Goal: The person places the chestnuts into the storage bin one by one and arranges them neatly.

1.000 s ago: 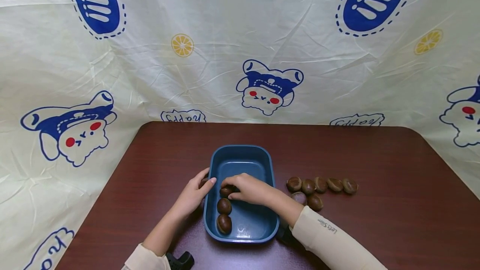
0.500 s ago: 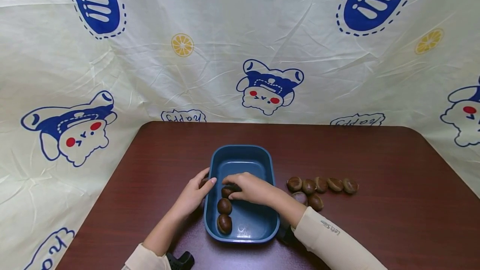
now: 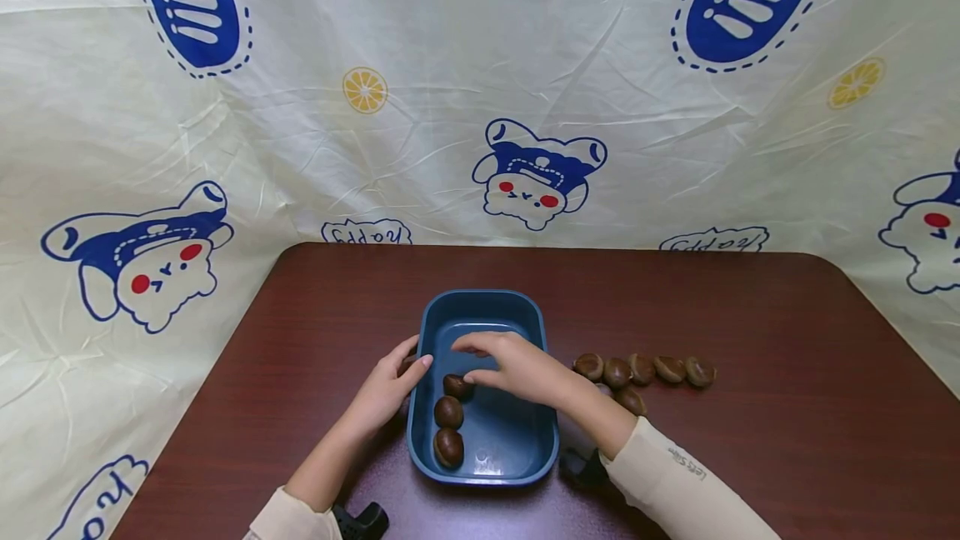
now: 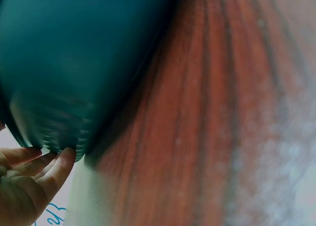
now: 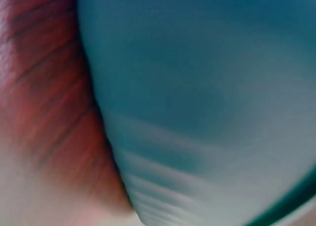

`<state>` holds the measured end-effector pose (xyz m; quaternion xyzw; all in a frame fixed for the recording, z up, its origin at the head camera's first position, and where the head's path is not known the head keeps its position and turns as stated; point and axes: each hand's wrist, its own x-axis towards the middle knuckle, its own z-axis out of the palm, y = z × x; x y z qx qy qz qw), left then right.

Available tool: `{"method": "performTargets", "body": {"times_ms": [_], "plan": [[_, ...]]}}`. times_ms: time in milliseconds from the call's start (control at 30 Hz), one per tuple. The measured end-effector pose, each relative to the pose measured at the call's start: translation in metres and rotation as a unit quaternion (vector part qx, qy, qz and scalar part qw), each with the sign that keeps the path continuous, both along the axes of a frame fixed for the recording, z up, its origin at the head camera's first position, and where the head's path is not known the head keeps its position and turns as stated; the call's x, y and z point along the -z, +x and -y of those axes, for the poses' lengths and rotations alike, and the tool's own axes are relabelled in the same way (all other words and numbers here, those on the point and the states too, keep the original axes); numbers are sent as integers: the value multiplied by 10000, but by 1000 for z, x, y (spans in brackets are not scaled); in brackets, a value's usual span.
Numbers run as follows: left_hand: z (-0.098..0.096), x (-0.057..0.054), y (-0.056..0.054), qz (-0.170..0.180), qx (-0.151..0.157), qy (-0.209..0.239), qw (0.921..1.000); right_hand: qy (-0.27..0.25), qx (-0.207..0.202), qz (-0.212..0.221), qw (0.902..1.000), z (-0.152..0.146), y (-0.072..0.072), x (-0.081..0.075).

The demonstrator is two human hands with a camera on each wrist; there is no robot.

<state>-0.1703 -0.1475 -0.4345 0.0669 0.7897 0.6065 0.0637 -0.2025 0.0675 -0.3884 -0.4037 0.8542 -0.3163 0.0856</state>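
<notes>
A blue rectangular tray (image 3: 510,440) stands on the table, with three chestnuts in a column along its left side. The far chestnut (image 3: 457,387) sits a little right of the middle chestnut (image 3: 448,412) and the near chestnut (image 3: 449,448). My left hand (image 3: 388,390) grips the tray's left wall, thumb at the rim and fingers outside; in the left wrist view its fingertips (image 4: 69,154) rest on the outer wall. Over the tray, my right hand (image 3: 517,369) has its thumb and fingers spread apart with nothing between them, the thumb tip close beside the far chestnut.
Right of the tray, a row of several chestnuts (image 3: 642,369) lies on the brown table (image 3: 787,407), with another chestnut (image 3: 630,401) nearer and one partly hidden by the right forearm. A printed white cloth (image 3: 420,157) hangs behind the table.
My right hand has let go of the far chestnut, its fingers parting and moving up and to the right. The left hand and the tray keep their places.
</notes>
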Motion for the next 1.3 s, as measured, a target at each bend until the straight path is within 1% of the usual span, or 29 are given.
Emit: {"method": "performTargets", "body": {"times_ms": [167, 300, 400, 467, 700, 767, 900, 967, 1000, 1067, 1133, 1200, 1300], "plan": [[0, 0, 0, 38, -11, 3, 10000, -407, 208, -5, 9990, -12, 4, -8], [0, 1, 0, -10, -1, 43, 10000, -629, 339, -242, 9971, -25, 6, -11], [0, -1, 1, 9, -22, 54, 10000, -742, 451, -383, 9955, -36, 7, -13], [0, -4, 2, 25, -34, 51, 10000, -741, 574, -436, 9946, -43, 7, -14], [-6, -32, 13, 28, -8, -94, 10000, -771, 1095, -478, 9898, -68, 9, -15], [-6, -36, 15, 39, -11, -124, 9999, -761, 1229, -524, 9881, -77, 10, -15], [-7, -38, 16, 47, -27, -142, 9999, -775, 1434, -645, 9845, -96, 13, -13], [-6, -36, 15, 42, -10, -137, 9999, -765, 1490, -716, 9833, -105, 14, -10], [-6, -32, 13, 44, -3, -127, 9999, -772, 1524, -751, 9824, -109, 14, -9], [-4, -24, 10, 33, 9, -82, 10000, -766, 1587, -820, 9809, -117, 16, -7], [-2, -13, 5, 24, -5, -61, 10000, -762, 1689, -848, 9790, -125, 18, -5], [0, -4, 1, 15, -29, -59, 10000, -754, 1802, -881, 9768, -133, 20, -3], [0, 0, 0, 17, -60, -110, 9999, -704, 1955, -935, 9737, -143, 23, 1]]}}
